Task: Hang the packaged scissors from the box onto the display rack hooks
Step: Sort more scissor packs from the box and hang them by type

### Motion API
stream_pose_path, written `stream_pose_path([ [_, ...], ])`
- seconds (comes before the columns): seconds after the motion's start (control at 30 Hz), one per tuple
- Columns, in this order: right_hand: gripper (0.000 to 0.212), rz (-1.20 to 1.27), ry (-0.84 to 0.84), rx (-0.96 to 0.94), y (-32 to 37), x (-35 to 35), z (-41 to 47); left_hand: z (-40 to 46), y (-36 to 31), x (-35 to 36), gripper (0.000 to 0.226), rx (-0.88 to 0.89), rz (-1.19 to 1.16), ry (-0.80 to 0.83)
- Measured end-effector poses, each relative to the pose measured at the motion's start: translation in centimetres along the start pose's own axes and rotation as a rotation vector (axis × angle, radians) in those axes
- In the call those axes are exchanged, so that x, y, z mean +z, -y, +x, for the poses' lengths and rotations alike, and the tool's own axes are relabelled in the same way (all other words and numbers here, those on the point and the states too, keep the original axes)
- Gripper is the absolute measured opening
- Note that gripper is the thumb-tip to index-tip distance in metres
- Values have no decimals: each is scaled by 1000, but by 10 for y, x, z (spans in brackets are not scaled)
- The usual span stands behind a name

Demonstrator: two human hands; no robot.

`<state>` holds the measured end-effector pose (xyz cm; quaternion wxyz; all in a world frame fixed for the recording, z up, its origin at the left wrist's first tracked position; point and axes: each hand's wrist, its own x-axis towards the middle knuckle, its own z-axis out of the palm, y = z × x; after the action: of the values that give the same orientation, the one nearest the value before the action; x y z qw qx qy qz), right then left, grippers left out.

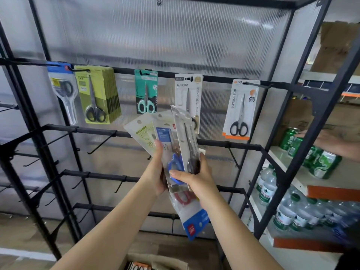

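Both forearms raised from the near edge, meeting mid-frame in front of the rack.

My left hand (155,172): palm turned right, thumb up along the front of a fanned bundle of scissor packs (165,137), fingers wrapped behind it. Grasping the bundle.

My right hand (196,178): thumb lying across the blue handles, fingers curled round the right edge of the front pack (187,137). Grasping that pack.

Bundle's long axes run near-vertical, fanned: leftmost card leans up-left, front pack nearly upright, hang-hole ends up. A blue-based pack (194,225) pokes down below my hands, tilted down-right.

Looks: pale green card at left, a blue-labelled card with blue handles in the middle, clear blister with dark handles in front, red handles lower down.

Held in front of the rack, below the top rail (214,77), where five sorts already hang. Bare hooks (101,143) on the lower rails. Box (155,262) at the near edge, below my arms.

Right: shelves with green cans (323,164) and water bottles (288,213); another person's hand (323,141) on the cans.
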<state>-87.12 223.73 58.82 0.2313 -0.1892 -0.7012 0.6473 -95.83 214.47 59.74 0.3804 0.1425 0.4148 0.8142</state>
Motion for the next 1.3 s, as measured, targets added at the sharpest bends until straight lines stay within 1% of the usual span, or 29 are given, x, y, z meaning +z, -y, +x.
stream_pose_path([
  [0.03,100,-47,-33,-3,1,1,0,1,1,0,52,12,17,-29],
  [0.07,103,-90,-58,-11,1,3,0,2,1,-1,44,20,22,-59],
  [0.13,111,-109,-92,-25,3,3,-1,4,2,-3,43,16,28,-141],
  [0.17,111,-82,-105,-31,3,3,0,3,2,-3,41,17,31,-180],
  [0.27,97,25,-147,-109,6,0,2,4,4,-7,38,44,0,-273],
  [0.37,89,138,-186,-241,12,-2,7,5,2,-11,38,108,-43,-321],
  [0.5,83,56,-247,-370,33,-3,23,8,-8,-17,40,178,-45,-373],
  [0.6,78,-58,-295,-421,46,-2,39,9,-16,-22,31,181,-42,-402],
  [0.7,71,-82,-299,-397,49,-7,48,8,-18,-30,25,190,-52,-419],
  [0.87,67,-18,-343,-422,45,-8,49,6,-16,-47,21,194,-60,-418],
  [1.07,66,-12,-352,-387,31,-7,58,5,-19,-51,28,198,-50,-435],
  [1.2,65,-107,-361,-252,46,-3,79,6,-23,-46,34,201,-52,-414],
  [1.3,72,-244,-276,-147,64,1,90,6,-25,-43,42,195,-60,-387],
])
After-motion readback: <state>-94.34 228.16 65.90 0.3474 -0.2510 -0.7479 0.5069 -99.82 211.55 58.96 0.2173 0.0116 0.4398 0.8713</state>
